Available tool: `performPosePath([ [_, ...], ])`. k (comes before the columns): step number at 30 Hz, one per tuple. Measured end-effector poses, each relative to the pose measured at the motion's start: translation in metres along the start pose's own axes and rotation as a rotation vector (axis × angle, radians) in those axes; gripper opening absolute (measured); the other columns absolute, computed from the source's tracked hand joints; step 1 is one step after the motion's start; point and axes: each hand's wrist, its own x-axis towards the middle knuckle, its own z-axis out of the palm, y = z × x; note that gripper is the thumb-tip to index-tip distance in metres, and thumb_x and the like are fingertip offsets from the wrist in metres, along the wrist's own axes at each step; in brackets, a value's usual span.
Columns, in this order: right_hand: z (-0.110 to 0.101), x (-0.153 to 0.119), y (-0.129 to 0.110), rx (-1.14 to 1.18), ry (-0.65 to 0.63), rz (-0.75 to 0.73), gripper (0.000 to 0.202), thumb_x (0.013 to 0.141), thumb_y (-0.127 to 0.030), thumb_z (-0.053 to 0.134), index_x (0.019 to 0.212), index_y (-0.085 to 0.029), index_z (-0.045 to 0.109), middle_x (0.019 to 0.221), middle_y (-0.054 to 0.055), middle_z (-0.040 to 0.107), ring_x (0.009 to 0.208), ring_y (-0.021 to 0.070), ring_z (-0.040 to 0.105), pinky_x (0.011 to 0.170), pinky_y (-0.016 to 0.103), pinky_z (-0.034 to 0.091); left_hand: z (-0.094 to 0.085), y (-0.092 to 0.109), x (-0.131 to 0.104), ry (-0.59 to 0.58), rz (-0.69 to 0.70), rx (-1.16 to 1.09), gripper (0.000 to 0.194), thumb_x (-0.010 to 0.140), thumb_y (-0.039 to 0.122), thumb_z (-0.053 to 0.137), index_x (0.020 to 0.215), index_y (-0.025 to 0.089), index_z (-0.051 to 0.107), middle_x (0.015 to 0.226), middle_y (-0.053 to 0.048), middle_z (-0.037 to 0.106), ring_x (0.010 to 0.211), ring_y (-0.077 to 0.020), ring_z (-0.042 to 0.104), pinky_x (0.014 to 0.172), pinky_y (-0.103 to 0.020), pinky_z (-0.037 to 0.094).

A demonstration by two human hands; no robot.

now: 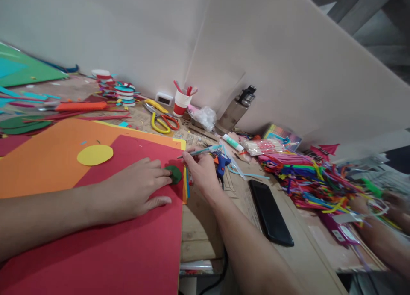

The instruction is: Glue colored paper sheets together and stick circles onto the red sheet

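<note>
My left hand (137, 188) lies flat on a sheet of red paper (128, 243), fingers stretched out. Its fingertips press on a small dark green paper disc (174, 174) close to the sheet's right edge. In my right hand (203, 171) a thin pale-blue pencil (205, 150) is pinched, its dark tip pointing left, just above the disc. A yellow paper oval (95, 155) lies partly over orange paper (48, 158), up and left of my left hand. Beyond my right hand's fingers sits a blue glue gun (221, 163).
A black phone (270, 211) lies right of my right forearm. Scissors (160, 122), a cup of red sticks (182, 101), a glue stick (232, 143) and a bottle (237, 109) stand or lie behind. Colourful pipe cleaners (307, 179) are heaped near another person's hands (365, 209).
</note>
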Motion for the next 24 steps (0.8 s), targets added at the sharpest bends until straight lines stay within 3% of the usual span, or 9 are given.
performPosePath([
  [6, 0.0, -0.001, -0.002, -0.042, 0.008, -0.008, 0.017, 0.083, -0.033, 0.054, 0.076, -0.018, 0.06, 0.066, -0.001, 0.06, 0.061, 0.013, 0.056, 0.059, 0.025, 0.042, 0.005, -0.013, 0.007, 0.029, 0.05, -0.038, 0.027, 0.093, 0.037, 0.049, 0.106, 0.024, 0.069, 0.11, -0.006, 0.069, 0.107, -0.0234, 0.057, 0.095, -0.04, 0.037],
  [17, 0.0, -0.002, -0.009, -0.03, 0.029, -0.098, 0.015, 0.082, -0.031, 0.052, 0.081, -0.019, 0.061, 0.071, 0.0, 0.061, 0.066, 0.0139, 0.057, 0.063, 0.026, 0.043, 0.001, -0.01, 0.006, -0.013, 0.039, -0.035, 0.026, 0.096, 0.032, 0.046, 0.111, 0.023, 0.065, 0.113, -0.006, 0.068, 0.108, -0.0215, 0.059, 0.095, -0.039, 0.034],
  [24, 0.0, 0.001, -0.003, -0.063, 0.033, -0.135, 0.014, 0.082, -0.029, 0.051, 0.082, -0.019, 0.061, 0.071, -0.001, 0.061, 0.065, 0.013, 0.057, 0.064, 0.025, 0.044, 0.002, -0.021, 0.015, -0.042, 0.02, -0.071, 0.028, 0.094, 0.031, 0.049, 0.114, 0.023, 0.067, 0.119, -0.007, 0.066, 0.11, -0.0214, 0.059, 0.095, -0.038, 0.037],
])
